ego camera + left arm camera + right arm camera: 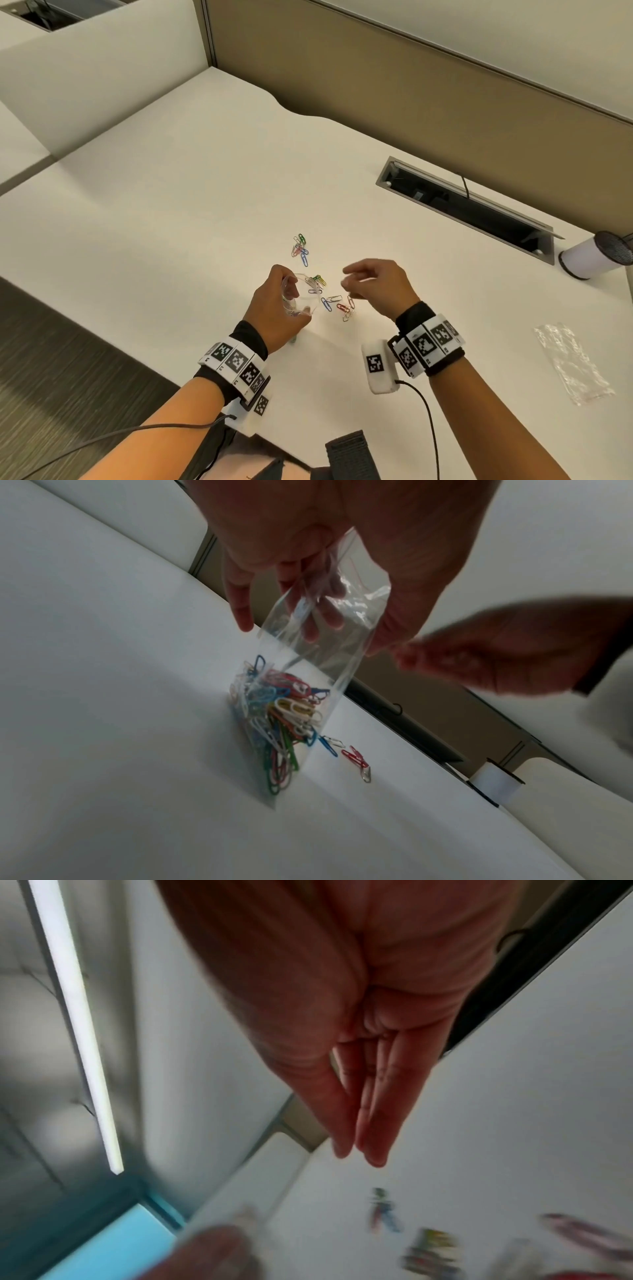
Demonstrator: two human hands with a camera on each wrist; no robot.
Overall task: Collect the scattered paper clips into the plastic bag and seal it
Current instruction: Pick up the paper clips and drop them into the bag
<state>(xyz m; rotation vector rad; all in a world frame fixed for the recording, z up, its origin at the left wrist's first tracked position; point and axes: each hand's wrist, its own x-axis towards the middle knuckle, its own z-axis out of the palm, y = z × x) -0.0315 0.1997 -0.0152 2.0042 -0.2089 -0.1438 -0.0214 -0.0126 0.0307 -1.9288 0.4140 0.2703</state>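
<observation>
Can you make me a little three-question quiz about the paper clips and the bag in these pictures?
1. True or false: the clear plastic bag already holds paper clips.
2. Which hand holds the bag? A) left hand B) right hand
3. Fill in: loose paper clips lie on the white ____.

Key: 1 true; 2 A; 3 desk.

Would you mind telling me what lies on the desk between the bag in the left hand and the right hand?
A few loose paper clips, blue, silver and red, lie there beside the plastic bag. The head view shows them, below the right hand.
</observation>
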